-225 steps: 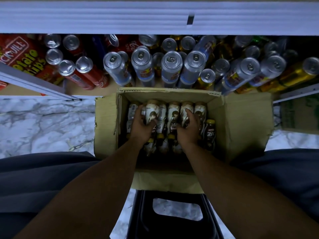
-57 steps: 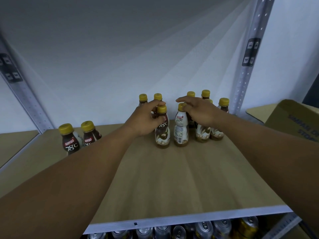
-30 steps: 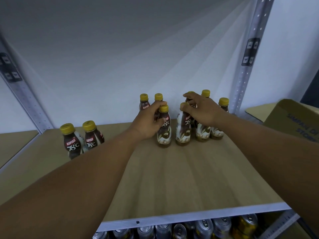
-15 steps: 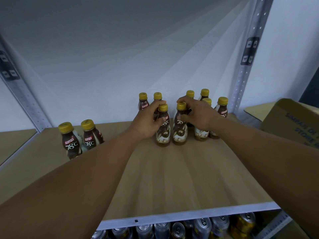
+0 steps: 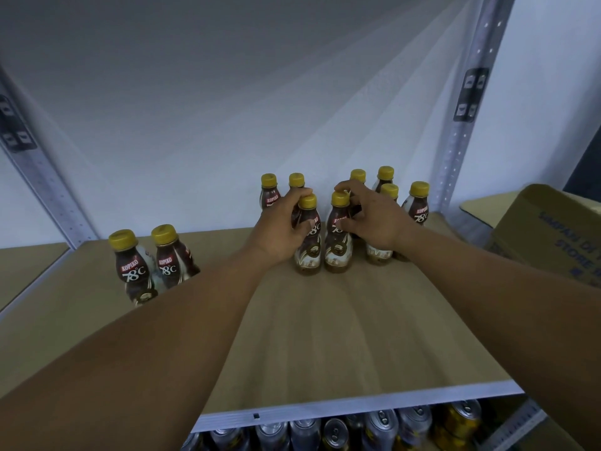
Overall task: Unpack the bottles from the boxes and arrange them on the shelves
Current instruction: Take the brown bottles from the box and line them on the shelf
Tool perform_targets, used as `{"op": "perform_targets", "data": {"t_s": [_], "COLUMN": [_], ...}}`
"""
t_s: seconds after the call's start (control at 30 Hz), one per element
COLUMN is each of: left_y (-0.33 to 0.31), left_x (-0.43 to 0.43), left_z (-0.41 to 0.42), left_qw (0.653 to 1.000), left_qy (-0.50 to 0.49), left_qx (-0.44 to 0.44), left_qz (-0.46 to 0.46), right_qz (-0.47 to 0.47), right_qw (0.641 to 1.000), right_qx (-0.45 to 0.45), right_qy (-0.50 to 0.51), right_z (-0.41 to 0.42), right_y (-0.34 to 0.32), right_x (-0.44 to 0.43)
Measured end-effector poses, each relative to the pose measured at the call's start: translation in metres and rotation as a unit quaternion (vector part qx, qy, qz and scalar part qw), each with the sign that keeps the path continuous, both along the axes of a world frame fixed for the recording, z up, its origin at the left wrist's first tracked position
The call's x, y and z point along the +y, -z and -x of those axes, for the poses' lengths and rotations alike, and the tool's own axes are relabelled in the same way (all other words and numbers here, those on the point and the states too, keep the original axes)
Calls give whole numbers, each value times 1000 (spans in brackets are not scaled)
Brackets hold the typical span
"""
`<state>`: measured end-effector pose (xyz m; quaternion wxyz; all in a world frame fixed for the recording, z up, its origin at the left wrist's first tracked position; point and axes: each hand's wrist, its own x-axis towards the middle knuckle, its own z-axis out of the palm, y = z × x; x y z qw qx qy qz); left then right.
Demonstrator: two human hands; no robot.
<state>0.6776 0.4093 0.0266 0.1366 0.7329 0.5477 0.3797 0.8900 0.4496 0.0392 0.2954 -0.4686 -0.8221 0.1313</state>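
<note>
- left hand [image 5: 279, 229] fingers curled round front-left bottle [image 5: 308, 245], right hand [image 5: 374, 222] pinching front-right bottle [image 5: 338, 249]
- looks like light, stiff plastic, probably tippy, so grab the neck

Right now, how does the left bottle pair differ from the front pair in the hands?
The left pair stands free, untouched; the front pair is gripped by the left hand and right hand. The left pair stands alone; the front pair fronts a cluster of bottles. Both: yellow caps, upright on the shelf.
</note>
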Motion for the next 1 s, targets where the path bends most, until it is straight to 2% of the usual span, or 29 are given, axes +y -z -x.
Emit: {"op": "perform_targets", "data": {"t_s": [0.3, 0.77, 1.0], "left_y": [6, 0, 3], "left_x": [1, 1, 2], "left_z": [-5, 7, 8], "left_qw": [1000, 999, 999], "left_qy": [-19, 24, 23], "left_qx": [-2, -5, -3], "left_qz": [-18, 47, 41], "right_qz": [-21, 23, 27], "right_qw": [1000, 1000, 999], "right_qx": [15, 17, 18], "right_qy": [15, -9, -13], "right_z": [8, 2, 2], "right_y": [6, 3, 4], "right_x": [-4, -4, -4]}}
